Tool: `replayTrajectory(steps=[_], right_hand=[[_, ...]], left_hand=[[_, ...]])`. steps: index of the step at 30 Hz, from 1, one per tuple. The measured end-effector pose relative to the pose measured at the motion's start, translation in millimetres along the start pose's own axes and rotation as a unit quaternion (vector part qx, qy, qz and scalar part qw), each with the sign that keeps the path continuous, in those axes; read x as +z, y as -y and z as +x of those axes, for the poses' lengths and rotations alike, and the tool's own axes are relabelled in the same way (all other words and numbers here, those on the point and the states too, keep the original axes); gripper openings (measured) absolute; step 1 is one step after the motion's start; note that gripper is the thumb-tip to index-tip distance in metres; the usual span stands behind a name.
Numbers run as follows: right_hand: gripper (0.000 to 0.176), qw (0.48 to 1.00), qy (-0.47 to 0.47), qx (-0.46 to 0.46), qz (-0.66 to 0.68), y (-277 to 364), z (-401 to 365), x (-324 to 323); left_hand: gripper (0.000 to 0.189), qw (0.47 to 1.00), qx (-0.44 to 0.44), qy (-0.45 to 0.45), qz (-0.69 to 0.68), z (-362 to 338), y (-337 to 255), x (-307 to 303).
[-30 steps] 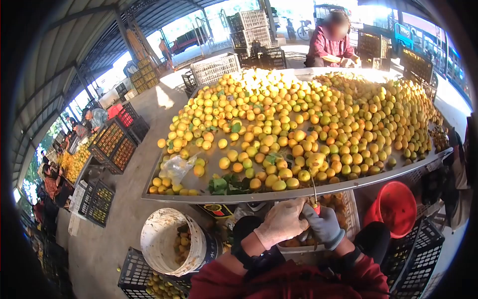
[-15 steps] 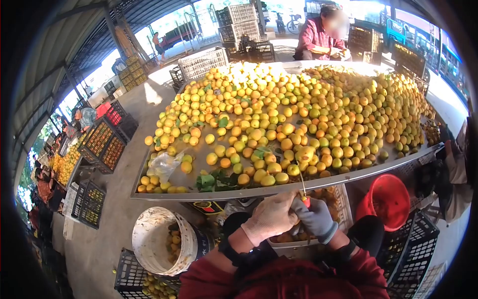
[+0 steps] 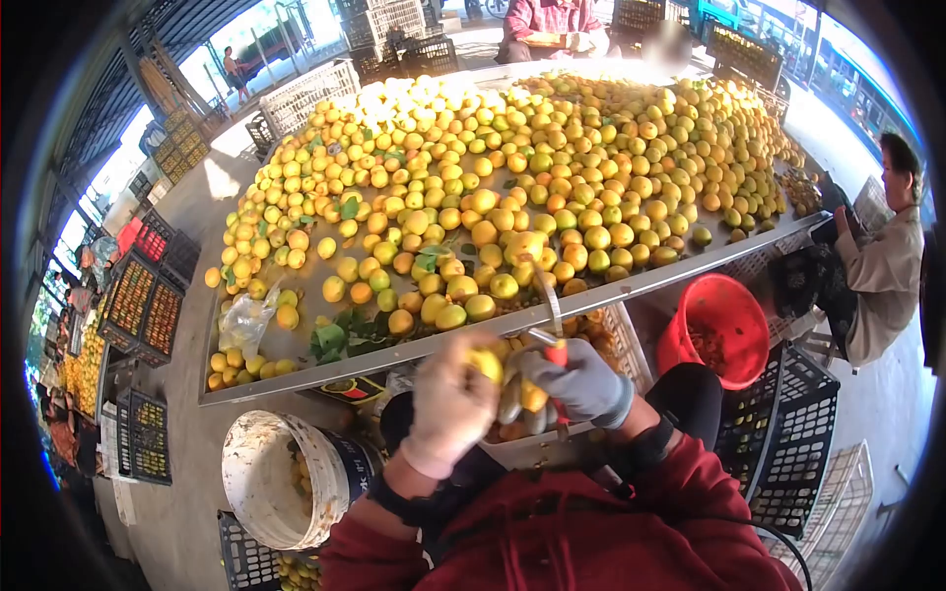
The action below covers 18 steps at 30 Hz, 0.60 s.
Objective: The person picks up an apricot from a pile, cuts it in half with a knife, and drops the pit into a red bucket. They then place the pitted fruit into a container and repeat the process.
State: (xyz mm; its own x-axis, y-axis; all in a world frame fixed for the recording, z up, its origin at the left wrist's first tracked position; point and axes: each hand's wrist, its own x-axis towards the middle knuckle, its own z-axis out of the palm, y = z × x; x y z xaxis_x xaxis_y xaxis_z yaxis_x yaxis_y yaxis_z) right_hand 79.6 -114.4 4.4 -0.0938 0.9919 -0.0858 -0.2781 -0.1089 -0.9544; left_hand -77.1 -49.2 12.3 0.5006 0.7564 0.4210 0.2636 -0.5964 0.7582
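Note:
My left hand (image 3: 455, 404), in a pale glove and blurred, is closed around a yellow fruit (image 3: 484, 364) just below the table's front rim. My right hand (image 3: 581, 379), in a grey glove, grips a small tool with a red-orange handle (image 3: 558, 353) and a metal end; its fingers also curl beside an orange-yellow fruit (image 3: 533, 396). Under both hands stands a light crate (image 3: 626, 345) holding fruit. Many yellow and orange fruits (image 3: 473, 202) cover the metal table (image 3: 394, 357) in front.
A white bucket (image 3: 258, 483) stands at lower left, a red bucket (image 3: 724, 325) at right. Black crates (image 3: 778, 424) sit below the red one. A seated person (image 3: 877, 266) is at the right, another (image 3: 552, 30) behind the table. A plastic bag (image 3: 248, 320) and leaves lie on the table.
The view has turned right and down. My hands have moved apart; the left now holds a yellow fruit. The tool shows more clearly in my right hand.

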Motion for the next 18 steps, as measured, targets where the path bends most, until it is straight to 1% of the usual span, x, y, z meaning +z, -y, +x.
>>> replayTrajectory(steps=[1, 2, 3, 5, 6, 7, 9, 10, 11, 12, 13, 14, 15, 17, 18], right_hand=[[0.017, 0.995, 0.012, -0.059, 0.074, -3, -1, -3], [0.015, 0.999, 0.029, 0.031, -0.02, 8, -6, -8], [0.017, 0.998, 0.011, 0.006, -0.058, -4, 1, -7], [0.019, 0.999, -0.024, -0.01, 0.046, 2, 3, -4], [0.024, 0.997, -0.062, 0.05, 0.026, 13, 0, -4], [0.028, 0.998, -0.061, 0.028, 0.022, 12, 1, -10], [0.029, 0.995, -0.099, 0.016, -0.017, 16, -1, -19], [0.031, 0.989, -0.14, 0.004, -0.046, 12, 1, -23], [0.031, 0.989, -0.137, 0.004, -0.046, 12, 3, -28], [0.033, 0.95, -0.162, -0.014, -0.267, 14, 4, -33], [0.037, 0.861, -0.179, -0.032, -0.475, 14, 5, -35], [0.038, 0.86, -0.201, -0.05, -0.467, 16, 4, -34], [0.038, 0.86, -0.199, -0.049, -0.468, 11, 6, -38], [0.033, 0.876, -0.234, -0.103, -0.409, 2, 9, -44], [0.027, 0.85, -0.248, -0.146, -0.442, 4, 4, -45]], left_hand=[[0.036, 0.99, -0.091, -0.042, -0.095, 2, 3, -2], [0.038, 0.982, -0.121, -0.025, -0.14, 3, -3, -4], [0.038, 0.982, -0.124, -0.022, -0.14, 4, -3, -3], [0.04, 0.967, -0.168, 0.063, -0.181, 10, -1, -8], [0.04, 0.969, -0.163, 0.06, -0.178, 14, -1, -10], [0.04, 0.946, -0.179, 0.071, -0.261, 15, 1, -11], [0.044, 0.878, -0.211, 0.09, -0.42, 9, 6, -13], [0.046, 0.868, -0.217, 0.097, -0.435, 7, 10, -12], [0.046, 0.869, -0.217, 0.094, -0.434, 6, 12, -11], [0.046, 0.867, -0.213, 0.092, -0.44, 5, 14, -9], [0.046, 0.865, -0.21, 0.091, -0.447, 5, 15, -7], [0.047, 0.854, -0.212, 0.087, -0.467, 5, 15, -7], [0.047, 0.854, -0.212, 0.085, -0.468, 4, 17, -7], [0.047, 0.848, -0.214, 0.08, -0.477, 3, 25, -9], [0.047, 0.85, -0.215, 0.073, -0.475, 2, 30, -9]])
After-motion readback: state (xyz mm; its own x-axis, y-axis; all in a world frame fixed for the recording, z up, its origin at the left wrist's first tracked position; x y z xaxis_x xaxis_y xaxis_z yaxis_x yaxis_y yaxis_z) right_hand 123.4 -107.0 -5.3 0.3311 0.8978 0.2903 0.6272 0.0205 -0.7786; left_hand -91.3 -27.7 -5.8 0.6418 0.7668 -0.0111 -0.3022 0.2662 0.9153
